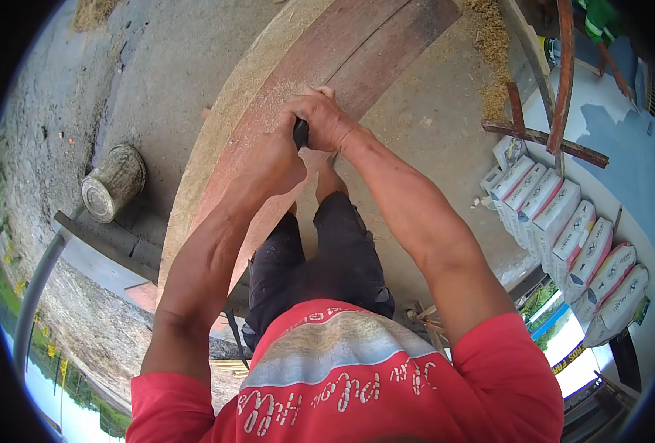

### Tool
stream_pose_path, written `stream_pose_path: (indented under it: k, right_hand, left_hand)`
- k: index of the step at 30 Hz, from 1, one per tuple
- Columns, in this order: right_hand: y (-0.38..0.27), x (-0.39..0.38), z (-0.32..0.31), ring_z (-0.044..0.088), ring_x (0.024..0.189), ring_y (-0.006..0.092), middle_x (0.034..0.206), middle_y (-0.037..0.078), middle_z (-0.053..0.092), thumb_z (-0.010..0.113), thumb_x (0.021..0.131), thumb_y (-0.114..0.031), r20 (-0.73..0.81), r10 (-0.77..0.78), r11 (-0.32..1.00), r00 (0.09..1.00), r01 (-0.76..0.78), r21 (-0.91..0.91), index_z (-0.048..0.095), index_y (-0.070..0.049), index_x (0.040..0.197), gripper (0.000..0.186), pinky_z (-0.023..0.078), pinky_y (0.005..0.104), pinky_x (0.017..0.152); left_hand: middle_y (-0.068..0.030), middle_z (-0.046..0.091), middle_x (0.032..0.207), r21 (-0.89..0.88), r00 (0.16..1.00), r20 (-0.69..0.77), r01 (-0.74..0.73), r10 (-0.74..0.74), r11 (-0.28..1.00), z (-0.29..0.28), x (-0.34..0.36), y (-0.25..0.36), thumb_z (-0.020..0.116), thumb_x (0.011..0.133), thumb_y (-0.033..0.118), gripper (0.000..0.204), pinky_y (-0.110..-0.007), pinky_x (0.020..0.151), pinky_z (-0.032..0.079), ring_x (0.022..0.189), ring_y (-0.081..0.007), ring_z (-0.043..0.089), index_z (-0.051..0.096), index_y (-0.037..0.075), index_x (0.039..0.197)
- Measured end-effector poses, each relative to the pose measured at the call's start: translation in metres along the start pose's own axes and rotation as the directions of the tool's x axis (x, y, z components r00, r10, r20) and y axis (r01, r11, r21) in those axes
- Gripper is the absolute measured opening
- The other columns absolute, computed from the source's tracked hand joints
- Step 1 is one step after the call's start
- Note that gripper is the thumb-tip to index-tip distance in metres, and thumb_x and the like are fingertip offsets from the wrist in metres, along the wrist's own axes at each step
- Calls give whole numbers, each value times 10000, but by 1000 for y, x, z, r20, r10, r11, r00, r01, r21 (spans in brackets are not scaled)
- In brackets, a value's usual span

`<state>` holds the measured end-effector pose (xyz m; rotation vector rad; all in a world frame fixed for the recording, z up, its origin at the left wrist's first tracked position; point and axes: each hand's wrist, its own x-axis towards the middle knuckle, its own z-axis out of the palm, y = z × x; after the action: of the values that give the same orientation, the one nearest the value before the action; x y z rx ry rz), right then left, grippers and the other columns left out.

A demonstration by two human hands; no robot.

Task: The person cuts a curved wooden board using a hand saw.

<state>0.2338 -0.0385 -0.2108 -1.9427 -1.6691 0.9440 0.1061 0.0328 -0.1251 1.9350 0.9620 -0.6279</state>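
Note:
A long reddish-brown plank [375,55] with a paler curved edge runs from the upper right down to the lower left in front of me. My left hand [277,159] is closed around a black handle [301,133]. Over the plank, my right hand [323,118] is closed beside it, its fingers wrapped at the far end of the same grip. The rest of the tool is hidden by my hands, so I cannot tell its kind. Sawdust lies scattered on the wood around my hands. A dark line runs along the plank beyond them.
On the left a dirty bucket [114,183] lies tipped on the concrete floor. Several stacked white sacks [564,229] stand at right, below reddish timber pieces [545,140]. A heap of wood shavings [493,52] is at the upper right. Another person's green sleeve [601,18] shows beyond.

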Motion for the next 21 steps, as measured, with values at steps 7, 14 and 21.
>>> stream_pose_path:
  k: [7,14,21]
  right_hand:
    - [-201,-98,22,578,1003,273,856,46,579,590,843,-172,-218,-171,938,961,227,262,621,-115,818,69,347,534,995]
    - [6,0,-4,594,959,242,937,-32,656,756,697,-110,-31,-34,999,999,35,41,654,-219,866,226,342,480,943]
    - [-156,-82,29,574,1015,258,861,26,595,681,760,-152,-221,-162,960,962,206,192,648,-134,850,98,349,525,999]
  left_hand:
    - [-311,653,775,-77,981,127,155,-145,985,-30,-231,-44,627,814,14,539,-613,649,505,743,-540,646,382,21,1294]
    - [-351,651,825,37,991,-83,-106,109,994,7,5,-2,555,810,-5,474,-590,696,493,792,-536,640,453,-20,1273]
    - [-333,659,831,-101,985,128,127,-114,987,-22,-179,-40,598,829,1,520,-607,692,503,796,-540,649,406,27,1312]
